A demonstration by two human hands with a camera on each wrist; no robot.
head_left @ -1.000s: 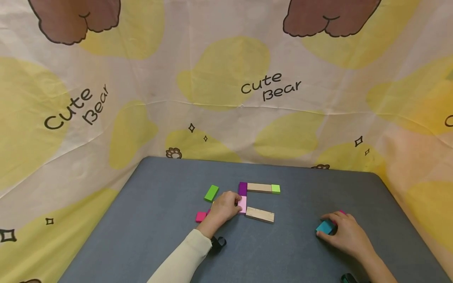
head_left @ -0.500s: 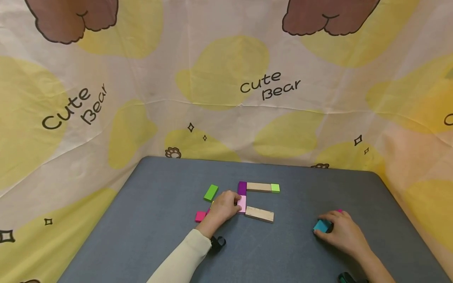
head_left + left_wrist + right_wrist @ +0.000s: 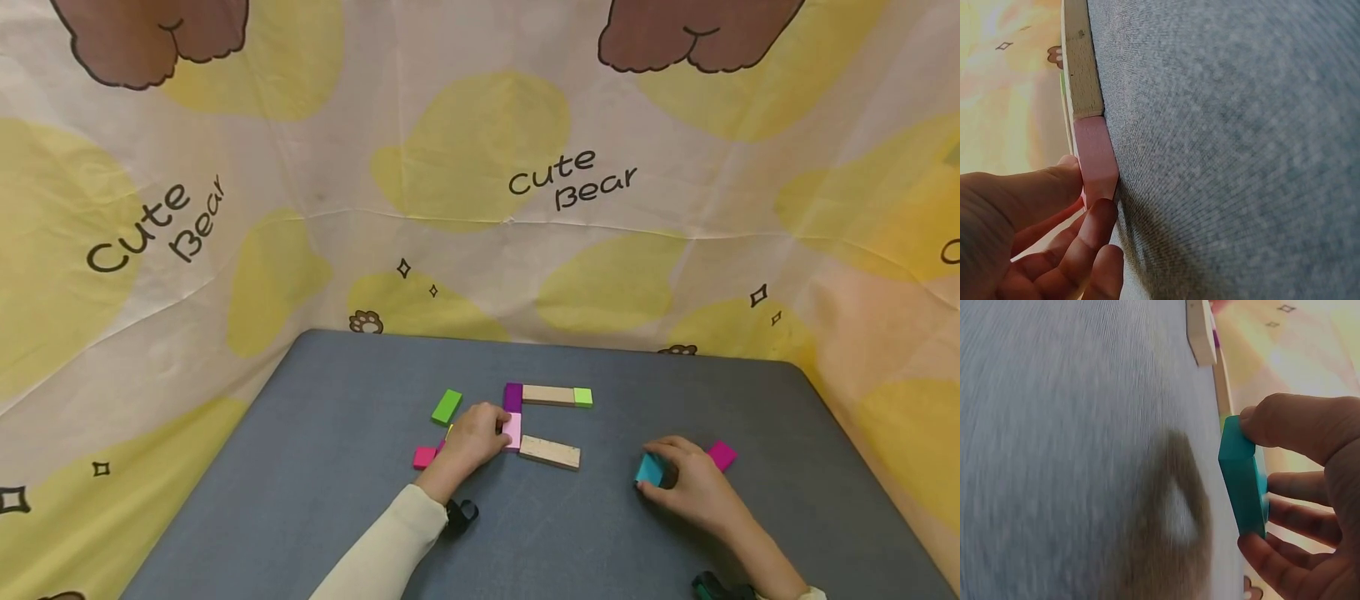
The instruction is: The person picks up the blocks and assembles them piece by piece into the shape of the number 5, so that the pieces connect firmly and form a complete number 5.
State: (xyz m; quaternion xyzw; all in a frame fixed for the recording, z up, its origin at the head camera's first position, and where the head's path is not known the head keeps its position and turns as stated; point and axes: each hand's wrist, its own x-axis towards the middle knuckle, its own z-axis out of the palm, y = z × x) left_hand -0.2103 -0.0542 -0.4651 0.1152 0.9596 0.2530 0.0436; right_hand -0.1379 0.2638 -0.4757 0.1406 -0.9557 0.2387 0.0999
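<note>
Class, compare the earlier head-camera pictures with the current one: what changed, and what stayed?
The right hand has moved left with the blue rectangular block, uncovering more of the magenta rectangular block. Nothing was newly grasped or released. The left hand stays on the pale pink rectangular block, and the green rectangular block left of it lies as before.

The pale pink block [image 3: 513, 430] lies flat, long side running near to far, its left side pinched by the left hand [image 3: 471, 437]. Its far end meets a purple block [image 3: 513, 397]; a bare wooden block [image 3: 551, 452] touches its right side. Farther right, the right hand [image 3: 693, 483] holds a blue block [image 3: 649, 472], tilted, above the table [image 3: 600, 542].
</note>
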